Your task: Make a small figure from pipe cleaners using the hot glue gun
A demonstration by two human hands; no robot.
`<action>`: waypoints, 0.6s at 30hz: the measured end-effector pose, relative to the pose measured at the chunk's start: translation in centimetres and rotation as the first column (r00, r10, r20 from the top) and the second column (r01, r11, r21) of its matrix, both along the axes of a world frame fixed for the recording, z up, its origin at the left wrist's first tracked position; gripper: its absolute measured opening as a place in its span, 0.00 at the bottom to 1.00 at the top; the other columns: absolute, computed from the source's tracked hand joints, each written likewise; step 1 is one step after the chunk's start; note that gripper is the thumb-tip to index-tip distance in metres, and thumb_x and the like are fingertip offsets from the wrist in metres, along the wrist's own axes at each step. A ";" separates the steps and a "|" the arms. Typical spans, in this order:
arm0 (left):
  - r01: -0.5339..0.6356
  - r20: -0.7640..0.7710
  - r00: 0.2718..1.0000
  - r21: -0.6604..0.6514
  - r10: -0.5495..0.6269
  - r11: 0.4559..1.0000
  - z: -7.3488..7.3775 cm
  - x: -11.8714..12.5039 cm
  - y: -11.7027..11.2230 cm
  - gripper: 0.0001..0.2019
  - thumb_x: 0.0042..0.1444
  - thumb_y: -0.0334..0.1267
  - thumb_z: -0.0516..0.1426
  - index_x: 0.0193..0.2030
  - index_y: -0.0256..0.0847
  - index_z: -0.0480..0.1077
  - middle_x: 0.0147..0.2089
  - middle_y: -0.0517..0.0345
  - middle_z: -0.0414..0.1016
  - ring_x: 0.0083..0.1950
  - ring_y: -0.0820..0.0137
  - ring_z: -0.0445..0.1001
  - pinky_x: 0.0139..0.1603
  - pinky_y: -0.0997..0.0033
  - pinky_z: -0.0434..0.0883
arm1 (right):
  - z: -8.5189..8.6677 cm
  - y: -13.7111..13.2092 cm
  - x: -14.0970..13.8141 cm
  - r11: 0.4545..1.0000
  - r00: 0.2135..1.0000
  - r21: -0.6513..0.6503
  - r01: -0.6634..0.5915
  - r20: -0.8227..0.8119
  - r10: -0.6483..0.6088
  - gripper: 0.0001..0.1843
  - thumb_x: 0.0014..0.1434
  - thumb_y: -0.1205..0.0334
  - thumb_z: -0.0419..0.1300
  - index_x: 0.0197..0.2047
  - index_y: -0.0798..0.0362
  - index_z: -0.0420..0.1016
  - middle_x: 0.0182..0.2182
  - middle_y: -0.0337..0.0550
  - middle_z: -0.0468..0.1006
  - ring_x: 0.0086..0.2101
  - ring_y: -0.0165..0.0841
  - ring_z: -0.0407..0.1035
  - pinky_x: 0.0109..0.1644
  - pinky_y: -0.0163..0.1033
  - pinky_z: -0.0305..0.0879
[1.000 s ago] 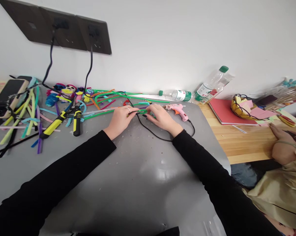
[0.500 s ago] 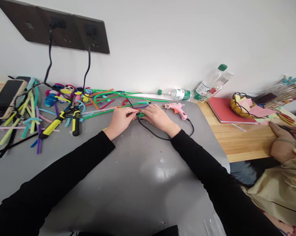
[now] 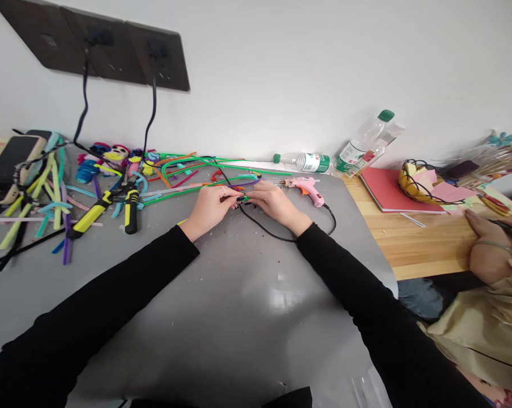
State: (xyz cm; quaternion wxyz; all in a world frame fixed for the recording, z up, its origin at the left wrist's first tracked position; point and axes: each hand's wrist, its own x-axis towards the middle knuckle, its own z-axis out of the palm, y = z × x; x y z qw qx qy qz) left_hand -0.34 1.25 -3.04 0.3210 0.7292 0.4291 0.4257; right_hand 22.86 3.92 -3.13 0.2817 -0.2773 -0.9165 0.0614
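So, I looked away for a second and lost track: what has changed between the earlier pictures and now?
The right hand has brought its spread fingers together, leftward to the left hand, seemingly pinching the green pipe cleaner, less of which now shows. The pink glue gun, pliers and lying bottle stayed put.

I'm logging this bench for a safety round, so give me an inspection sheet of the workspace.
Surface: grey table, small specks scattered.
Job's things: green stem, mostly hidden; pink glue gun lying right of it.
Clutter: coloured stems and yellow-black pliers at left.
Grips: left hand and right hand pinching the green stem.
Cables: glue gun's black cord curves near the hands; two cords plugged into wall sockets.
Surroundings: bottle lying by the wall; another person's hand.
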 end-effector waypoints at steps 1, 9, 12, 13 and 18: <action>0.000 -0.001 1.000 0.000 0.000 1.000 0.0 0.0 0.0 0.14 0.65 0.45 0.60 0.41 0.39 0.85 0.37 0.51 0.86 0.32 0.66 0.83 0.39 0.65 0.82 | 0.0 0.0 0.0 1.000 1.000 -0.003 0.003 -0.003 -0.003 0.23 0.77 0.52 0.49 0.48 0.52 0.84 0.32 0.47 0.77 0.36 0.39 0.70 0.43 0.44 0.68; 0.007 0.001 1.000 -0.005 -0.007 1.000 -0.1 0.0 0.1 0.16 0.65 0.49 0.59 0.40 0.39 0.84 0.35 0.51 0.85 0.30 0.67 0.82 0.35 0.67 0.80 | -0.2 0.1 0.2 1.000 0.999 -0.027 0.011 -0.046 -0.012 0.21 0.77 0.55 0.50 0.48 0.51 0.85 0.36 0.49 0.84 0.39 0.39 0.74 0.47 0.45 0.71; 0.004 -0.002 1.000 -0.002 -0.004 1.000 0.0 0.1 0.0 0.15 0.64 0.47 0.59 0.39 0.39 0.84 0.34 0.52 0.85 0.30 0.67 0.82 0.35 0.68 0.79 | -0.1 0.1 0.2 0.999 0.999 -0.035 0.002 -0.053 -0.004 0.20 0.77 0.56 0.52 0.49 0.51 0.85 0.37 0.50 0.85 0.39 0.40 0.75 0.48 0.46 0.71; 0.002 -0.002 1.000 0.000 -0.002 1.000 0.0 0.2 0.0 0.15 0.64 0.47 0.59 0.39 0.40 0.84 0.34 0.53 0.85 0.30 0.67 0.82 0.35 0.68 0.79 | -0.1 0.0 0.2 0.999 0.999 -0.038 0.002 -0.054 -0.004 0.19 0.76 0.57 0.52 0.49 0.51 0.85 0.37 0.50 0.85 0.40 0.40 0.75 0.47 0.46 0.72; 0.005 0.003 1.000 0.003 -0.005 1.000 0.1 0.2 -0.1 0.14 0.63 0.44 0.59 0.39 0.40 0.84 0.34 0.53 0.85 0.30 0.68 0.81 0.35 0.70 0.79 | 0.1 0.0 0.2 0.999 0.998 -0.049 0.005 -0.062 -0.009 0.18 0.76 0.60 0.54 0.46 0.52 0.86 0.36 0.49 0.85 0.39 0.38 0.75 0.47 0.44 0.71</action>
